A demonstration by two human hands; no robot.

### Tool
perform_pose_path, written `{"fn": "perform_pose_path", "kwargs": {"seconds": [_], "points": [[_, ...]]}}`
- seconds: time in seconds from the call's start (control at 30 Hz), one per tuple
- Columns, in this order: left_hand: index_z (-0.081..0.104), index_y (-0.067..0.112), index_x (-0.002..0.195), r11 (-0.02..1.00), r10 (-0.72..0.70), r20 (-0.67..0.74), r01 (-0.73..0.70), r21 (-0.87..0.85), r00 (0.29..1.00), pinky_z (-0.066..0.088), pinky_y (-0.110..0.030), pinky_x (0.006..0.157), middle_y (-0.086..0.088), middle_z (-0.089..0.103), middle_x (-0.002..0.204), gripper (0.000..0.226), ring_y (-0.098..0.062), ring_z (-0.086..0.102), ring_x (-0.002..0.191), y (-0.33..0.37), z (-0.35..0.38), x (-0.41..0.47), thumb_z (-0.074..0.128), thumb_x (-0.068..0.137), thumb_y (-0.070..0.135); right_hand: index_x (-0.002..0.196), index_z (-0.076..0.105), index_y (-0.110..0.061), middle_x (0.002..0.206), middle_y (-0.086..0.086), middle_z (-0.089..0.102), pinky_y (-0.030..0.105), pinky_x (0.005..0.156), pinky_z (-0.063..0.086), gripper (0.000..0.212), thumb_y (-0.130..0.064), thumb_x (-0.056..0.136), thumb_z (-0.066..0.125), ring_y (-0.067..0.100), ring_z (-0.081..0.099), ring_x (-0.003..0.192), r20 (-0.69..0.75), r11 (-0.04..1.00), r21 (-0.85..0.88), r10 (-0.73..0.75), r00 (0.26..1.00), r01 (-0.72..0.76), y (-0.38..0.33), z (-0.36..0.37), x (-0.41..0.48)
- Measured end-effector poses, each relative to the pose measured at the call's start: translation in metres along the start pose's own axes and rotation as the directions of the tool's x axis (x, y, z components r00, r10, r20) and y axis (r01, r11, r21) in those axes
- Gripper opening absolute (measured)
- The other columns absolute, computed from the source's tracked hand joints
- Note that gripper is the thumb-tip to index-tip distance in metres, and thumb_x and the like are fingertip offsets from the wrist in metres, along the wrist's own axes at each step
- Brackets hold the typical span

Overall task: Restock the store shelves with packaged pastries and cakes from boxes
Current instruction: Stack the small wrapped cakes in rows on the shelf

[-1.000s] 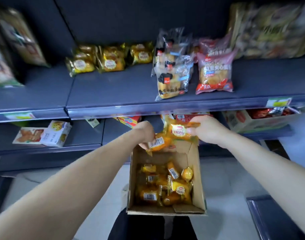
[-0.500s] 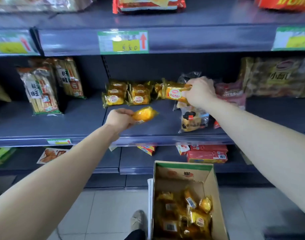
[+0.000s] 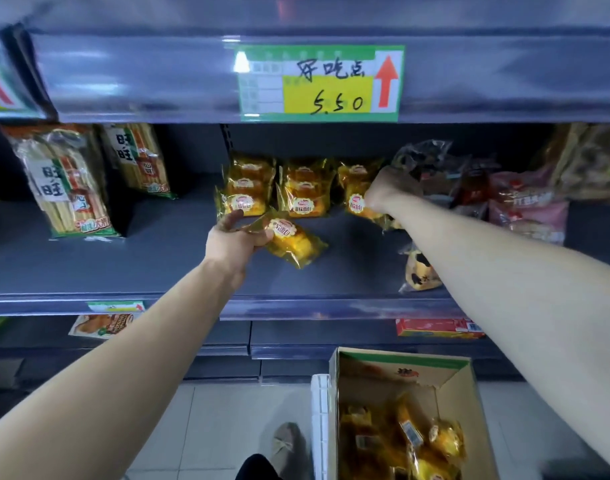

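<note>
head view. a dark grey shelf [image 3: 123, 265] runs the full width of the frame. at the middle of its back edge stands a row of yellow pastry packets: a left stack [image 3: 246, 188], a middle stack [image 3: 305, 192] and a right packet [image 3: 357, 202], side by side and upright.

the left hand [image 3: 234, 240] reaches in over the front edge; its grip is clamped on the crimped end of a loose yellow packet [image 3: 293, 239], thumb above and fingers below. this packet lies tilted, label up, just in front of the left and middle stacks; whether it rests on the shelf cannot be told.

the right hand [image 3: 388, 188] sits against the top right of the right packet, back of the hand to the camera. its fingers are hidden, so the state of its grip cannot be told.

tall rice cracker bags [image 3: 66, 181] stand towards the left end of the shelf, and red bags [image 3: 525, 209] towards the right end. a clear bag with dark markings [image 3: 419, 271] lies near the front edge, under the right forearm.

a green and yellow price tag [image 3: 319, 83] reading 5.50 is fixed to the front edge of the shelf above.

below, an open cardboard box [image 3: 459, 393] holds more yellow packets [image 3: 410, 434]. a white crate [image 3: 320, 427] touches its left side, and a shoe [image 3: 284, 441] stands on the tiled floor beside it.
</note>
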State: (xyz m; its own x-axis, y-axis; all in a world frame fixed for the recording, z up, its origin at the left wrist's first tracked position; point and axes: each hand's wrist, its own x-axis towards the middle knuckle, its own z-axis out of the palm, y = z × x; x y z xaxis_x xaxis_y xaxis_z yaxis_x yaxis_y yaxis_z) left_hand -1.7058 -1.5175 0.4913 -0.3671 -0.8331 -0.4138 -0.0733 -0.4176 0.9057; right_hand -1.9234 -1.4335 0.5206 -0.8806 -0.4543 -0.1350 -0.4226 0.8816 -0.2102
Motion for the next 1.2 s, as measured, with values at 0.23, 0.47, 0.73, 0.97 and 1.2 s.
{"fn": "perform_pose_path", "kwargs": {"seconds": [0.23, 0.47, 0.73, 0.97, 1.2], "points": [[0.055, -0.007, 0.124, 0.999, -0.038, 0.008, 0.038, 0.011, 0.999, 0.044, -0.041, 0.105, -0.018, 0.062, 0.123, 0.045, -0.028, 0.06, 0.111, -0.009, -0.007, 0.028, 0.064, 0.08, -0.011, 0.123, 0.055, 0.003, 0.127, 0.021, 0.058, 0.038, 0.09, 0.048, 0.035, -0.003, 0.096, 0.034, 0.035, 0.057, 0.117, -0.015, 0.999, -0.014, -0.033, 0.999, 0.033, -0.005, 0.016, 0.019], [0.057, 0.006, 0.093, 0.999, 0.015, 0.072, -0.012, -0.041, 0.997, 0.052, -0.03, 0.087, -0.008, 0.063, 0.094, 0.024, -0.019, 0.062, 0.089, -0.013, -0.002, 0.036, 0.054, 0.084, -0.016, 0.123, 0.055, 0.002, 0.129, 0.022, 0.056, 0.037, 0.091, 0.046, 0.038, -0.002, 0.098, 0.026, 0.036, 0.054, 0.119, -0.075, 0.991, -0.056, -0.125, 0.989, 0.121, -0.003, 0.027, 0.03], [0.056, 0.013, 0.08, 0.999, 0.038, 0.127, -0.035, -0.025, 0.991, 0.05, -0.033, 0.088, -0.005, 0.062, 0.085, 0.027, -0.016, 0.06, 0.084, -0.021, 0.006, 0.029, 0.055, 0.085, -0.014, 0.117, 0.058, 0.002, 0.12, 0.021, 0.061, 0.038, 0.085, 0.049, 0.033, 0.006, 0.094, 0.034, 0.035, 0.059, 0.111, -0.061, 0.965, -0.185, -0.202, 0.977, 0.188, 0.004, 0.028, 0.021], [0.047, 0.015, 0.07, 0.997, 0.043, -0.064, -0.046, -0.058, 0.997, 0.05, -0.031, 0.085, -0.005, 0.06, 0.082, 0.034, -0.017, 0.059, 0.082, -0.022, -0.014, 0.043, 0.059, 0.082, -0.014, 0.13, 0.047, -0.005, 0.135, 0.02, 0.044, 0.04, 0.081, 0.049, 0.039, 0.001, 0.091, 0.047, 0.04, 0.059, 0.106, -0.094, 0.938, -0.163, -0.323, 0.942, 0.305, 0.001, 0.022, 0.001], [0.039, 0.017, 0.071, 0.962, 0.135, -0.348, -0.038, 0.27, 0.928, 0.042, -0.028, 0.073, 0.001, 0.051, 0.073, 0.034, -0.017, 0.05, 0.074, -0.021, -0.035, 0.073, 0.067, 0.08, 0.0, 0.129, 0.053, -0.013, 0.137, 0.012, 0.045, 0.04, 0.091, 0.049, 0.038, -0.007, 0.092, 0.047, 0.036, 0.054, 0.115, -0.081, 0.888, -0.061, -0.459, 0.885, 0.455, -0.011, 0.028, -0.012]]}}
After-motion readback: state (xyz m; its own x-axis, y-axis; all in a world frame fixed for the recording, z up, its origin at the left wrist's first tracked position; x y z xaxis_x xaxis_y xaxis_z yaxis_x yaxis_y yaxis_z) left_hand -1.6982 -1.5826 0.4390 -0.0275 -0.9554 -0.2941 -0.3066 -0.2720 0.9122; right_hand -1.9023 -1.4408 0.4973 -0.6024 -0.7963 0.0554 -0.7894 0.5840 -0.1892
